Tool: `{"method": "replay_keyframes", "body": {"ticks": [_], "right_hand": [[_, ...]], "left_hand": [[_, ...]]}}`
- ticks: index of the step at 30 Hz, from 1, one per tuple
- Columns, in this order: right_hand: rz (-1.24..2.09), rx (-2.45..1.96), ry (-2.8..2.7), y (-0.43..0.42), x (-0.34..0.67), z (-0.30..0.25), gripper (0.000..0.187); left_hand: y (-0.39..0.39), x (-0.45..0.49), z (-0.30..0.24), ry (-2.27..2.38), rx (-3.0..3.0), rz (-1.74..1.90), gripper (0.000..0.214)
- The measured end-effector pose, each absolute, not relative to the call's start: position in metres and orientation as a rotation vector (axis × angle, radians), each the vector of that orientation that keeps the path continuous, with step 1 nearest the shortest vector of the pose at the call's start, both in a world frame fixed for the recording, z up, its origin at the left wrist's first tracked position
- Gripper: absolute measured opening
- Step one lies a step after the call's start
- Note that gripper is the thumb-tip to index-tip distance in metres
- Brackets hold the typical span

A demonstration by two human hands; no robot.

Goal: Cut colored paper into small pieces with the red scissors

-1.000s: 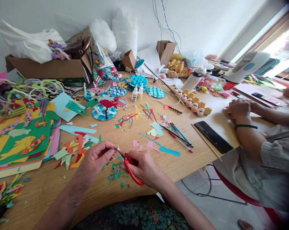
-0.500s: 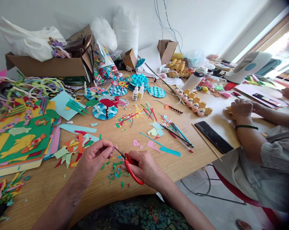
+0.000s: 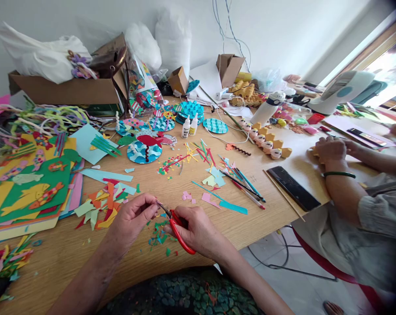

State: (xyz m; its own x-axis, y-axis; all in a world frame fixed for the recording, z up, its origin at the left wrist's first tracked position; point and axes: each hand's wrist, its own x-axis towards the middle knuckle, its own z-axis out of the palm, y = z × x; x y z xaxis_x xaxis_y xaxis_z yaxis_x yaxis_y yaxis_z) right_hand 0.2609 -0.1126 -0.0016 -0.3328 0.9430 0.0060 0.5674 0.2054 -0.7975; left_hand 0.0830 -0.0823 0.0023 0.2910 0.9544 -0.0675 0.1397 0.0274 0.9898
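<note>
Red-handled scissors (image 3: pixel 182 236) are in my right hand (image 3: pixel 198 225), their dark blades (image 3: pixel 163 208) pointing up and left to the fingertips of my left hand (image 3: pixel 137 218). The left thumb and forefinger are pinched together at the blade tips; whatever they hold is too small to make out. Beneath the scissors lie tiny green and blue paper snippets (image 3: pixel 158 234). Left of my left hand is a heap of orange, red and pale green paper scraps (image 3: pixel 101 203). Pink paper bits (image 3: pixel 187 197) and a blue paper strip (image 3: pixel 233 207) lie beyond my right hand.
Green and yellow paper with fish cut-outs (image 3: pixel 36 192) is stacked at left. Glue bottles (image 3: pixel 186 127) stand near blue paper discs (image 3: pixel 144 151). Pencils (image 3: pixel 248 186), a stick (image 3: pixel 283 194) and a black phone (image 3: pixel 293 188) lie rightward. A co-worker's hands (image 3: pixel 331 151) are at far right.
My left hand has shifted slightly right along the blade tips. The scissors have tilted a little, and their blades look slightly closer to my left fingers.
</note>
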Motion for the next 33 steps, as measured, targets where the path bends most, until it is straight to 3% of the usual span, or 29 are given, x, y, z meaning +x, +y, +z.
{"method": "replay_keyframes", "body": {"ticks": [33], "right_hand": [[1.018, -1.376, -1.953, -0.1127, 0.2647, -0.0063, 0.041]], "left_hand": [[-0.084, 0.0806, 0.0006, 1.096, 1.281, 0.936, 0.007]]}}
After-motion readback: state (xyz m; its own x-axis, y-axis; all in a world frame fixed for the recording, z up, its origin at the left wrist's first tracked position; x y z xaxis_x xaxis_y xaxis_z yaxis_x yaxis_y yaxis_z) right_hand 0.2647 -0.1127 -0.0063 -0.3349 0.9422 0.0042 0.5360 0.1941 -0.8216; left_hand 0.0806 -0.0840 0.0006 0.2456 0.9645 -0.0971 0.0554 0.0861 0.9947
